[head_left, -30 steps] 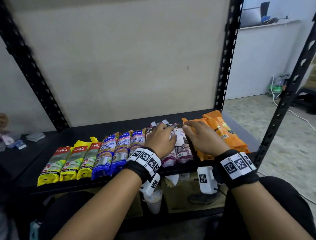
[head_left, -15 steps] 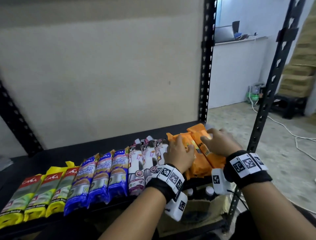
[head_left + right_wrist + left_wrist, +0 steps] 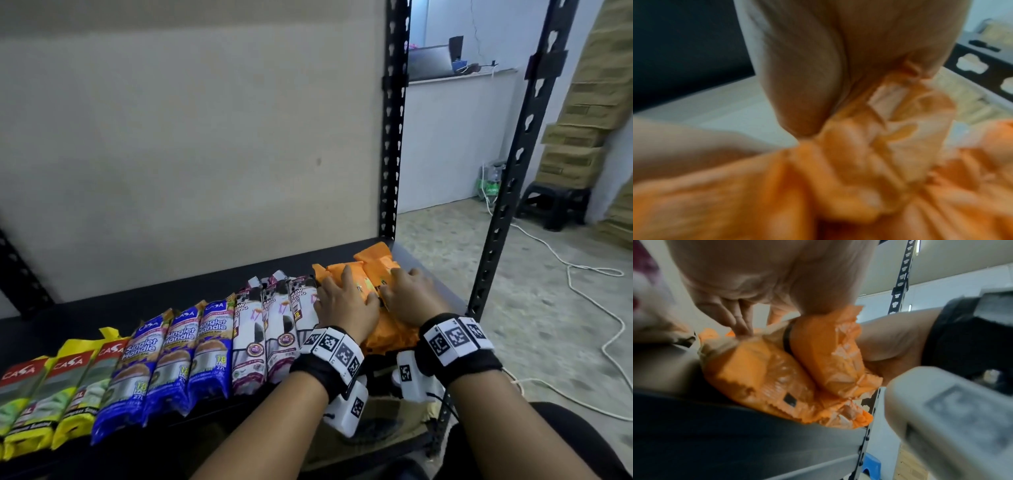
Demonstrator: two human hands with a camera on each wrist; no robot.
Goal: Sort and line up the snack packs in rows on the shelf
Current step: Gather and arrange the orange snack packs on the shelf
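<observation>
Snack packs lie in a row along the black shelf [image 3: 137, 298]: yellow-green packs [image 3: 51, 394] at the left, then blue packs [image 3: 171, 356], then white-purple packs [image 3: 250, 332]. At the right end sit the orange packs [image 3: 375, 255], bunched and overlapping. My left hand [image 3: 342, 301] lies flat on the left orange packs, fingers spread. My right hand [image 3: 407, 294] rests on the right ones beside it. In the left wrist view the fingers [image 3: 740, 324] and thumb press down on two orange packs [image 3: 756, 369]. The right wrist view is blurred, with the right hand [image 3: 807, 73] touching a crumpled orange pack [image 3: 777, 186].
Black uprights stand at the shelf's back right [image 3: 394, 137] and front right [image 3: 507, 192]. A beige board closes the back. Beyond the shelf's right end are a white cable [image 3: 582, 270] on the floor, a dark stool [image 3: 551, 202] and stacked cardboard boxes [image 3: 582, 137].
My left hand has moved right, off the white-purple packs and onto the orange packs. My right hand has stayed on the orange packs. The head view has swung right.
</observation>
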